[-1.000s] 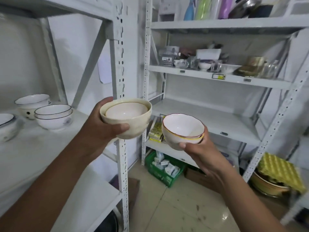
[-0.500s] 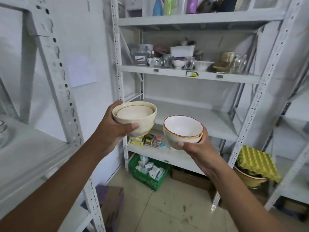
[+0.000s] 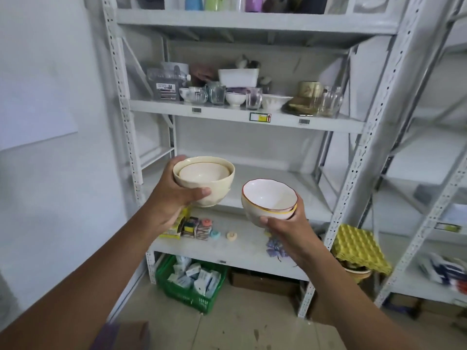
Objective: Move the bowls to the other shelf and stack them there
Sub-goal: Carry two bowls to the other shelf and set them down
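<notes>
Your left hand (image 3: 171, 205) grips the cream bowls (image 3: 204, 183), your right hand (image 3: 285, 229) the white bowls (image 3: 269, 200); the bare shelf (image 3: 290, 183) lies just beyond both grips, nearer your left.

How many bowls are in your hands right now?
4. Two cream bowls nested in the left hand; two white bowls with coloured rims nested in the right hand. Any further bowl nested underneath would be hidden.

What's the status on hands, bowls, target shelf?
Left hand grips cream nested bowls. Right hand grips white rimmed bowls. Both in air before middle shelf; nothing blocking.
</notes>
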`<state>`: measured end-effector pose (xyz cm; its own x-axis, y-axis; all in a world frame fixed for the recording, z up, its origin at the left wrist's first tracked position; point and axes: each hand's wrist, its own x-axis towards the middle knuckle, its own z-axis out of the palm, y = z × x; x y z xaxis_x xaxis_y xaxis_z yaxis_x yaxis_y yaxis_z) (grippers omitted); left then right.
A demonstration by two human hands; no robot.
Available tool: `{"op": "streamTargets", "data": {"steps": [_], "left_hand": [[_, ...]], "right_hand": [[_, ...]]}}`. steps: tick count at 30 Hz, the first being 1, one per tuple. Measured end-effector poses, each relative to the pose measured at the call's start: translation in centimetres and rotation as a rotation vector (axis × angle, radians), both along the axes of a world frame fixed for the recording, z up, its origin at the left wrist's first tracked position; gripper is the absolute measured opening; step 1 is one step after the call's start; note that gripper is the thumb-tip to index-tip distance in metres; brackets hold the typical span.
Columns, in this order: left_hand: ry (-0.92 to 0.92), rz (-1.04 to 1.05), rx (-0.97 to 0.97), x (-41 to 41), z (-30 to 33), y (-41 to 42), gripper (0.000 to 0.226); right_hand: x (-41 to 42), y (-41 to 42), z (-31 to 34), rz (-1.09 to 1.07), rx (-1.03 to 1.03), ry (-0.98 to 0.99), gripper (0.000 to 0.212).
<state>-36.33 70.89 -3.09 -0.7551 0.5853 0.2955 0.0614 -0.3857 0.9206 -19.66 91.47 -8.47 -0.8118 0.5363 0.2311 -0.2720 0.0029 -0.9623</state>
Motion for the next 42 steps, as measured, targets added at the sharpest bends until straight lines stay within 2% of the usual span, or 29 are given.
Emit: {"op": "streamTargets", "data": {"steps": [7, 12, 15, 23, 27, 34, 38, 42], "left_hand": [[0.011, -0.037, -0.027, -8.8, -0.9, 4.9, 0.134], [-0.031, -0.045, -0.001, -13.2, -1.9, 8.7, 0.121], [-0.048, -0.034, -0.006, -16.1, -3.1, 11.2, 0.12], [-0.026, 0.043, -0.024, -24.8, -5.7, 19.6, 0.112], [0.006, 0.063, -0.068, -28.8, -6.7, 23.3, 0.095], [-0.03, 0.158, -0.109, -35.3, -10.0, 26.9, 0.11], [-0.029, 0.192, -0.123, -39.5, -10.9, 28.7, 0.109], [-0.003, 0.196, -0.128, -44.1, -12.3, 30.4, 0.106]], "right_hand": [[-5.3, 3.9, -1.5, -0.164, 0.001, -0.151, 0.092], [-9.5, 6.9, -2.1, -0.198, -0.006, -0.176, 0.09], [-12.4, 9.3, -3.0, -0.183, 0.0, -0.179, 0.088], [-21.4, 17.8, -4.8, -0.118, -0.068, -0.002, 0.095], [-25.7, 22.0, -5.6, -0.089, -0.075, -0.007, 0.099], [-33.1, 27.4, -8.6, -0.084, -0.085, -0.032, 0.105], [-37.7, 29.5, -10.3, -0.092, -0.094, -0.021, 0.096], [-42.6, 31.2, -12.2, -0.117, -0.107, -0.023, 0.096]]}}
